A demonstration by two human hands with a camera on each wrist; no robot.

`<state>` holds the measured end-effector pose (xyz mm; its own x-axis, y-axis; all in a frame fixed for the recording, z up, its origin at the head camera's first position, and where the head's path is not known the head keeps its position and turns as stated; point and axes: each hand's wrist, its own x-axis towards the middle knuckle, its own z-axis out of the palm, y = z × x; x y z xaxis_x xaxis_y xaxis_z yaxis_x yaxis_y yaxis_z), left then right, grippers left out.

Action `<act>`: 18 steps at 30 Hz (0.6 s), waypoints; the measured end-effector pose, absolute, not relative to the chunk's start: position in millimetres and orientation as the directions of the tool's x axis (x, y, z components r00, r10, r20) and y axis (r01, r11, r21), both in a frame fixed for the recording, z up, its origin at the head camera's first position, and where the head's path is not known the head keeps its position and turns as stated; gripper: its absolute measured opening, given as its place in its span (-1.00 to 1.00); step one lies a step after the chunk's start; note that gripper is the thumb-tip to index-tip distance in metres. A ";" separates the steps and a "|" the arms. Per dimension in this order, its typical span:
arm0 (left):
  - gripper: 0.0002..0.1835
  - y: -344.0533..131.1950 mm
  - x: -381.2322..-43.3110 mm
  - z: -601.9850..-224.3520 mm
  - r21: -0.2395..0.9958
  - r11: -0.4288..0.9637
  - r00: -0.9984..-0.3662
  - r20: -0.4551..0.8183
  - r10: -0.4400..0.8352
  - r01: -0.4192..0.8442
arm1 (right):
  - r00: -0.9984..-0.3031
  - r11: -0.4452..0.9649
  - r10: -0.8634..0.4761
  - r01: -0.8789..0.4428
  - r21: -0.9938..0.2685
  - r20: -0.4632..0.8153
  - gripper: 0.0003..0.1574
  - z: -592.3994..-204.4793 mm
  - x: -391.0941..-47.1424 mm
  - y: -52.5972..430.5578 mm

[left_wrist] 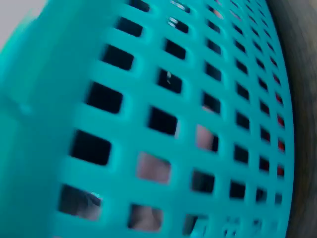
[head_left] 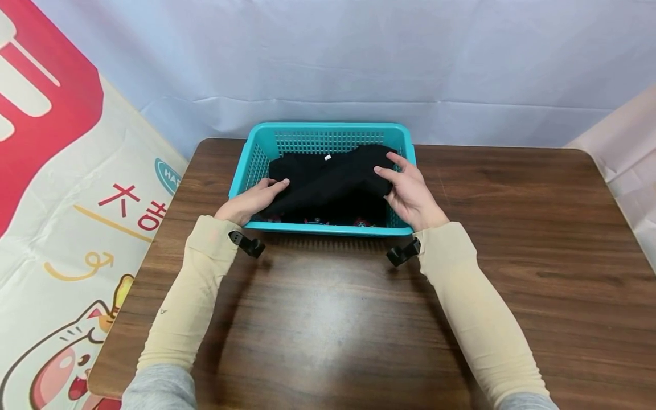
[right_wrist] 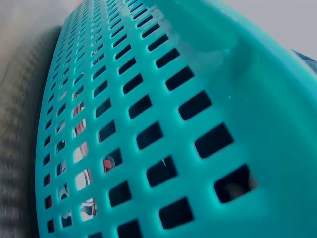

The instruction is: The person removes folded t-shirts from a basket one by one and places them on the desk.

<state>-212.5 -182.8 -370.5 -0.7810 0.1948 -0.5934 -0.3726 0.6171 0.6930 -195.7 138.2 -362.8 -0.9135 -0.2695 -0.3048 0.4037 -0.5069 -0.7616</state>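
A folded black garment [head_left: 328, 185] with a small white tag lies in a turquoise plastic basket [head_left: 328, 229]. My left hand [head_left: 254, 200] reaches over the basket's left front corner and pinches the garment's left edge, thumb on top. On the opposite side, my right hand [head_left: 411, 191] holds the right end, which is raised, between thumb and fingers; the index finger sticks out. Coloured prints show on black cloth along the front of the basket. Both wrist views are mostly filled by the slotted basket wall [left_wrist: 190, 94], which hides most of the hands.
The basket stands at the back edge of a brown wooden table [head_left: 328, 319]. Behind it hangs a pale curtain [head_left: 359, 62]. A printed banner [head_left: 77, 239] runs along the left side. Table surface extends in front and to the right.
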 end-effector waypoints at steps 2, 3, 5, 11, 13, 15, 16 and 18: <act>-0.15 -184.4 -213.2 -371.2 0.732 0.538 -0.775 -0.596 0.209 -0.418 | -0.912 -0.498 -0.269 0.408 -0.765 -0.311 -0.05 -363.4 -196.2 138.1; -0.17 -185.2 -213.5 -371.6 0.752 0.493 -0.775 -0.593 0.216 -0.438 | -0.910 -0.491 -0.268 0.412 -0.768 -0.316 -0.05 -363.9 -196.4 137.9; -0.19 -186.9 -213.9 -371.8 0.784 0.426 -0.782 -0.578 0.233 -0.452 | -0.905 -0.466 -0.271 0.422 -0.778 -0.329 -0.02 -363.8 -196.8 137.2; -0.13 -190.2 -215.7 -373.8 0.822 0.437 -0.804 -0.515 0.296 -0.365 | -0.887 -0.400 -0.298 0.452 -0.797 -0.353 0.19 -363.8 -197.3 136.6; -0.10 -189.9 -215.7 -374.4 0.834 0.421 -0.809 -0.501 0.307 -0.357 | -0.881 -0.358 -0.296 0.461 -0.812 -0.370 0.23 -363.9 -197.7 135.7; -0.08 -189.5 -215.2 -374.4 0.844 0.400 -0.815 -0.491 0.306 -0.358 | -0.873 -0.321 -0.303 0.471 -0.822 -0.382 0.23 -364.1 -198.0 134.7; -0.07 -189.1 -215.0 -374.3 0.849 0.386 -0.818 -0.487 0.307 -0.360 | -0.870 -0.302 -0.307 0.474 -0.827 -0.387 0.21 -364.4 -198.0 134.1; -0.05 -188.7 -214.2 -373.9 0.857 0.371 -0.824 -0.477 0.305 -0.358 | -0.864 -0.282 -0.317 0.480 -0.831 -0.391 0.15 -365.4 -198.2 133.8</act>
